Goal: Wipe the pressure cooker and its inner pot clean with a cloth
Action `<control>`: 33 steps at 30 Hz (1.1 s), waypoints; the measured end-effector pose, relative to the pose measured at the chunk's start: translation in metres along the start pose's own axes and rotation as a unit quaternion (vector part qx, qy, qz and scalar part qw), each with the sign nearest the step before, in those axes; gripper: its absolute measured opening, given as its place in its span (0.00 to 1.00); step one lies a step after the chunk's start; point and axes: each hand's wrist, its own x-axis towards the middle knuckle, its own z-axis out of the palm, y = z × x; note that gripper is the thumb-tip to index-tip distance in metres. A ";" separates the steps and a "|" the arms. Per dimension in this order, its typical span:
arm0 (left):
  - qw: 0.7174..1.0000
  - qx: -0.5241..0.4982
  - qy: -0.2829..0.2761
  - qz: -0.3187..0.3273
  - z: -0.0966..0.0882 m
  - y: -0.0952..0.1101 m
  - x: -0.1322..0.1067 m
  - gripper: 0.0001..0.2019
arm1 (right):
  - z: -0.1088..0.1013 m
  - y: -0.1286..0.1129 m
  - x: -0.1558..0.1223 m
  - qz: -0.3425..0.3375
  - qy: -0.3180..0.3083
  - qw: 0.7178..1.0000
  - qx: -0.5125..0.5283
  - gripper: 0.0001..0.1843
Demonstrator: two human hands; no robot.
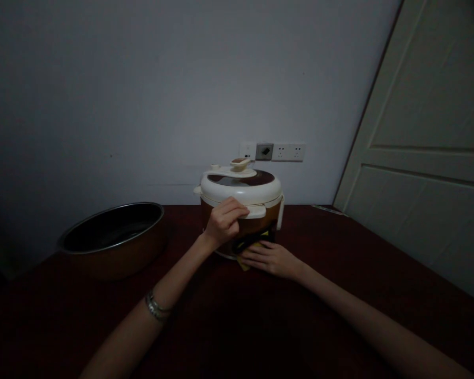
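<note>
An electric pressure cooker (240, 198) with a white lid rim and a brown-gold body stands on the dark red table. My left hand (223, 221) has its fingers closed on the cooker's white front lid handle (256, 211). Low on the cooker's front, my right hand (274, 259) presses a yellow cloth (244, 265) against the body with its fingers stretched over it. Most of the cloth is hidden beneath those fingers. The dark panel on the cooker's front is partly covered by both hands.
To the left, a large round pot (114, 252) with a dark inside and a shiny rim sits on the table (324, 326). Wall sockets (288, 152) are behind the cooker. A pale door (430, 142) stands at the right.
</note>
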 end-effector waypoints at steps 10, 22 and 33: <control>1.000 -0.007 -0.022 -0.004 -0.004 0.000 0.002 0.18 | -0.012 0.023 0.038 0.051 0.142 0.987 -0.053 0.15; 1.000 -0.004 -0.008 -0.024 -0.002 0.004 0.004 0.17 | -0.007 0.011 0.062 -0.011 0.137 0.990 -0.021 0.14; 1.000 0.006 0.002 -0.014 -0.001 0.005 0.004 0.18 | 0.005 -0.001 0.000 -0.003 0.083 0.997 0.006 0.17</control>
